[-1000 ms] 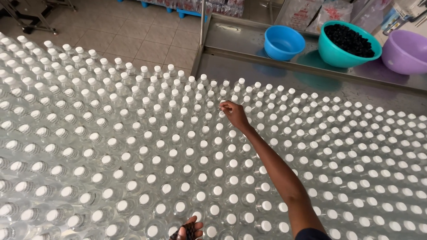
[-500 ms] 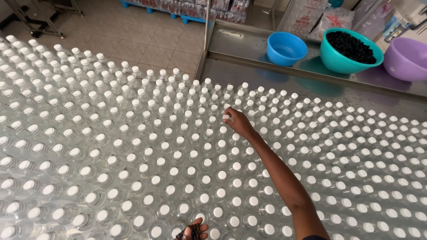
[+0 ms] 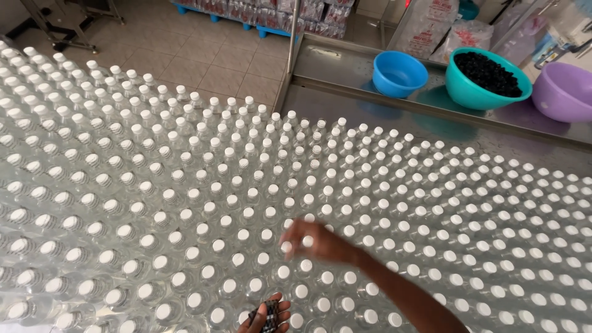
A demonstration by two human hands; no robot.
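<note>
Nearest, at the bottom edge, the left hand (image 3: 265, 316) lies palm up, fingers loosely cupped around a small heap of dark caps (image 3: 269, 313). Just beyond and right of it, the right hand (image 3: 314, 242) hovers over the clear bottles (image 3: 185, 203), blurred; whether its fingers pinch anything I cannot tell. The caps lie directly below and behind those fingers, and the upright bottles spread ahead on every side. Farther off stand blue (image 3: 399, 74), teal (image 3: 488, 79) and purple (image 3: 562, 91) bowls.
</note>
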